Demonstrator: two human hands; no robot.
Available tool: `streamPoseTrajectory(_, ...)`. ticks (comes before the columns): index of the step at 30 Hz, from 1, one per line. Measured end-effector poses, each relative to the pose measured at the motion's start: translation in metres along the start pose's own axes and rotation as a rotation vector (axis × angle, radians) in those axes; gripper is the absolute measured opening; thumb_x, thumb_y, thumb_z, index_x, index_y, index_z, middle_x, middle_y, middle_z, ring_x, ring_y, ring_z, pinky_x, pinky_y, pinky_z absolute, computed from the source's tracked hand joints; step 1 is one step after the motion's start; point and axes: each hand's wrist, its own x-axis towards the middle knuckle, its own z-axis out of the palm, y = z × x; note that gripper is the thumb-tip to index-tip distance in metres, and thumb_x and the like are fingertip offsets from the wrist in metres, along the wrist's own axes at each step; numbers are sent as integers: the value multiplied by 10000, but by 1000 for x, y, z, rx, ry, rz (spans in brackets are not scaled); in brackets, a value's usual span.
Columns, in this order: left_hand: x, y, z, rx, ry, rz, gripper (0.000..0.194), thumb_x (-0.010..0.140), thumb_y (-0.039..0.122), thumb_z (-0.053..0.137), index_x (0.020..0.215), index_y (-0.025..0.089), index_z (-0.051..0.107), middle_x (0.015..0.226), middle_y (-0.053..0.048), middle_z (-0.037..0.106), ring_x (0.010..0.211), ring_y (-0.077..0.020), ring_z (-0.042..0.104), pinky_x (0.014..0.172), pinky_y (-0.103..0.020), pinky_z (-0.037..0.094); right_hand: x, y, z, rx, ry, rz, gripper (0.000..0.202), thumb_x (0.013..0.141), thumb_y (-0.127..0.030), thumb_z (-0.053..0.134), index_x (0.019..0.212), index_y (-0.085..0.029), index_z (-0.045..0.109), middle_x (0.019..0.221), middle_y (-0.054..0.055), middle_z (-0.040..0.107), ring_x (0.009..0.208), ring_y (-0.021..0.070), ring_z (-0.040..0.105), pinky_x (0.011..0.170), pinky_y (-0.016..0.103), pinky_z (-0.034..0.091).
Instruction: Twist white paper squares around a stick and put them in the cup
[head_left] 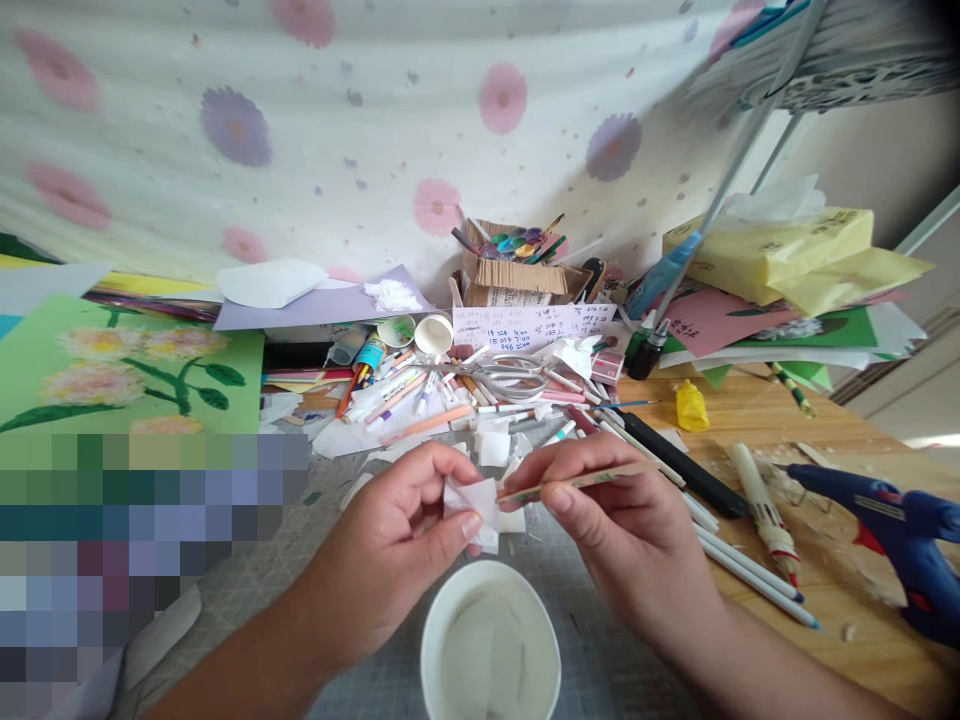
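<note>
Between the thumb and fingers of my left hand (pixel 416 525) is a small piece of white tissue paper (pixel 476 510), folded over itself. My right hand (pixel 607 530) pinches a thin flat wooden stick (pixel 566 486) with greenish marks on it. The stick's tip points left and meets or nearly meets the paper's right edge; I cannot tell if they touch. Just below both hands stands a white bowl (pixel 430 650) with pale, whitish contents. More small white paper squares (pixel 493 447) lie behind my hands.
A blue glue gun (pixel 877 510) and a thick white pen (pixel 765 510) lie at the right. Scissors (pixel 510 375) rest on a heap of markers at the back. A cardboard box (pixel 517 275) holds brushes. A green flower picture (pixel 142 370) is at the left.
</note>
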Motion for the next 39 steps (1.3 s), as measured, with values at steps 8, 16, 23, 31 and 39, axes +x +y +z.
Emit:
streamPoseTrajectory(8,5,0,2,-73,65,-19,312,880,200,726,1101,250,511,763,31,775,653,-130,656,683,-255,543,8,-14,-11,236,-16,-6,48,933,-244,780,906,-264,747,903,-12,798,805,148,772,783,286,658)
streamPoseTrajectory(16,8,4,2,-13,107,17,168,855,176,742,842,220,581,682,64,690,657,-119,657,664,-231,558,0,-32,-11,23,-498,160,82,959,-221,717,885,-226,681,905,78,791,823,214,773,730,353,623)
streamPoseTrajectory(23,6,5,1,16,86,-20,120,824,136,738,896,206,671,743,37,749,726,-143,736,692,-223,563,4,-28,-13,-44,-391,76,70,958,-199,713,904,-234,684,924,71,791,861,201,757,786,358,622)
streamPoseTrajectory(31,6,9,1,29,82,-92,84,826,207,761,885,202,701,760,27,780,719,-158,766,680,-228,571,6,-21,-9,-161,-259,-68,67,941,-141,737,916,-202,722,983,78,784,978,180,754,880,298,607)
streamPoseTrajectory(39,0,-1,1,74,84,-78,179,867,215,723,1033,232,659,900,-4,819,800,-195,790,760,-285,607,5,-10,-3,-279,-156,-154,113,937,-113,715,941,-224,696,1019,68,750,977,213,764,871,365,628)
